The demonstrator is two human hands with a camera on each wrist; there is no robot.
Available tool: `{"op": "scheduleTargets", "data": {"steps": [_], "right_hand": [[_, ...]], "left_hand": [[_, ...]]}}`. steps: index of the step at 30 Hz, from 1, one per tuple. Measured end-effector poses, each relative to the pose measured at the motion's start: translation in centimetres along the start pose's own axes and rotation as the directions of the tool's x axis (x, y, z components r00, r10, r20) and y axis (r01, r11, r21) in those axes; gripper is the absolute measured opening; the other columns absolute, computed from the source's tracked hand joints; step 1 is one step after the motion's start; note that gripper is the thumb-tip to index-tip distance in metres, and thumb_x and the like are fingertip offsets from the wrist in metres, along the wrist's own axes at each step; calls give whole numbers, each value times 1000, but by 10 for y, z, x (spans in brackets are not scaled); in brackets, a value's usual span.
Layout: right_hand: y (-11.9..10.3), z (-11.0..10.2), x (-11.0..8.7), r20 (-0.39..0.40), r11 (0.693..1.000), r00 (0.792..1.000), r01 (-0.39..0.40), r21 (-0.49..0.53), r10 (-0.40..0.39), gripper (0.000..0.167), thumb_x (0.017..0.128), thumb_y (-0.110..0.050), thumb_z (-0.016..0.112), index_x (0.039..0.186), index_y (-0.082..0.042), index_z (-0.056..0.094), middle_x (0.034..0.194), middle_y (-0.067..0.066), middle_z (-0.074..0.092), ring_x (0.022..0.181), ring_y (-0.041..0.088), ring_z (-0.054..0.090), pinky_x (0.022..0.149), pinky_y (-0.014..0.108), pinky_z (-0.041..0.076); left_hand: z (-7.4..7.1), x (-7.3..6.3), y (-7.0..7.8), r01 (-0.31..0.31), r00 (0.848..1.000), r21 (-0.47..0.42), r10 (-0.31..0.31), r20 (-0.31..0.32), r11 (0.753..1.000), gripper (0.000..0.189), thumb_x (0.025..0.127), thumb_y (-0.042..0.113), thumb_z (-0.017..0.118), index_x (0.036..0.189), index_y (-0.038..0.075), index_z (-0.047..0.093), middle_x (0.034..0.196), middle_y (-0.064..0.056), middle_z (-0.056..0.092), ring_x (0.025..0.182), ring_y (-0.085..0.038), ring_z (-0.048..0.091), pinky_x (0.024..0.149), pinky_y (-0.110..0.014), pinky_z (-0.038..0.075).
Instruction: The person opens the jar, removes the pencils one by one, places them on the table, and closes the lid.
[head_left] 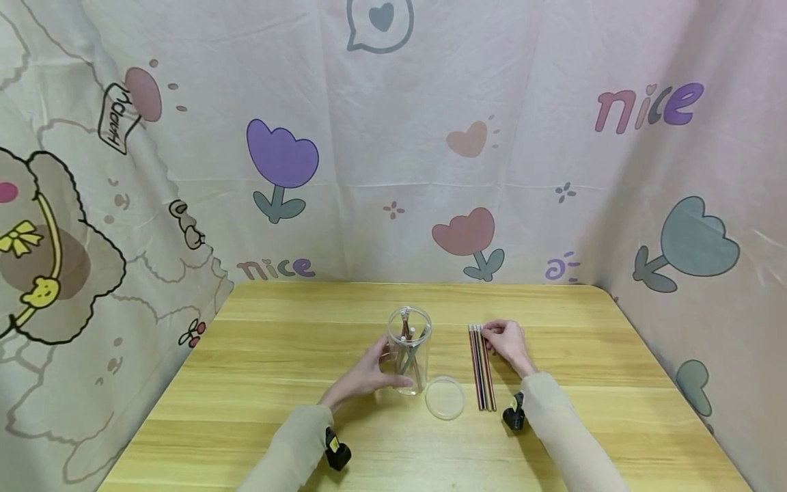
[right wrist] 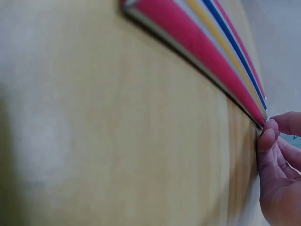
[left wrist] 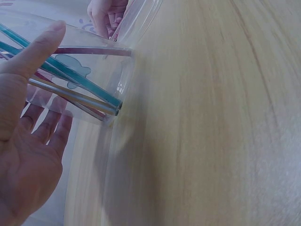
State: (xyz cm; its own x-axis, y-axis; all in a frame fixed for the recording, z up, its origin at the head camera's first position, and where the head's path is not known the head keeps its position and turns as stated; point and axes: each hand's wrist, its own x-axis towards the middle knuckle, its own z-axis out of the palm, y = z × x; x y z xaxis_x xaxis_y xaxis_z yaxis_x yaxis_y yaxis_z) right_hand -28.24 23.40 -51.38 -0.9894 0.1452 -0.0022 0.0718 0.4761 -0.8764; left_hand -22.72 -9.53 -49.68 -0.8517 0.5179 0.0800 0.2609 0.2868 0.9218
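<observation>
A clear cylindrical jar (head_left: 424, 359) stands upright on the table, with several pencils (left wrist: 82, 80) leaning inside it, some teal, some red or gold. My left hand (head_left: 369, 371) grips the jar from its left side, thumb and fingers on opposite sides of the wall. To the right lies a row of several pencils (head_left: 481, 372), red, yellow and blue, white-tipped at the far end. At that far end my right hand (head_left: 509, 342) pinches the tip of the rightmost, red pencil (right wrist: 202, 52) between thumb and finger. The pencil still lies beside the others.
A round clear lid (head_left: 445, 398) lies flat between the jar and the pencil row. Behind the wooden table (head_left: 277, 342) hangs a printed cloth (head_left: 381, 137), which also covers both sides. Each wrist carries a small black camera (head_left: 337, 451).
</observation>
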Motion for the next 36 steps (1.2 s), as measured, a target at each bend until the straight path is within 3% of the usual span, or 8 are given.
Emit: {"op": "scheduleTargets", "data": {"steps": [11, 19, 29, 36], "right_hand": [[1, -4, -1, 37, 993, 999, -15, 114, 11, 25, 92, -2, 65, 112, 12, 66, 82, 12, 72, 55, 10, 60, 49, 21, 55], [-1, -9, -2, 10, 985, 1000, 4, 174, -6, 27, 92, -3, 64, 114, 12, 65, 87, 16, 70, 55, 11, 58, 49, 22, 54], [-15, -13, -3, -35, 986, 997, 69, 153, -65, 32, 93, -10, 68, 119, 10, 66, 84, 3, 68, 60, 13, 62, 52, 23, 54], [-37, -13, -8, -14, 950, 987, 157, 271, -159, 32, 93, -9, 69, 117, 11, 66, 80, -5, 65, 57, 11, 61, 53, 23, 55]], "left_hand": [[0, 0, 1, -4, 1000, -9, 4, 0, 1000, 87, 78, 20, 86, 150, 17, 38, 150, -17, 50, 138, -44, 47, 116, -65, 37], [0, -1, 3, -10, 1000, -3, 10, 4, 1000, 90, 79, 21, 86, 153, 17, 35, 151, -17, 49, 138, -44, 47, 115, -66, 37], [1, -2, 4, 2, 1000, -18, -2, -2, 1000, 87, 78, 20, 86, 150, 17, 37, 150, -16, 50, 139, -44, 47, 116, -65, 37], [1, -1, 3, 4, 1000, -3, -4, -6, 1000, 84, 78, 20, 86, 148, 19, 40, 147, -14, 54, 138, -43, 48, 116, -65, 36]]}}
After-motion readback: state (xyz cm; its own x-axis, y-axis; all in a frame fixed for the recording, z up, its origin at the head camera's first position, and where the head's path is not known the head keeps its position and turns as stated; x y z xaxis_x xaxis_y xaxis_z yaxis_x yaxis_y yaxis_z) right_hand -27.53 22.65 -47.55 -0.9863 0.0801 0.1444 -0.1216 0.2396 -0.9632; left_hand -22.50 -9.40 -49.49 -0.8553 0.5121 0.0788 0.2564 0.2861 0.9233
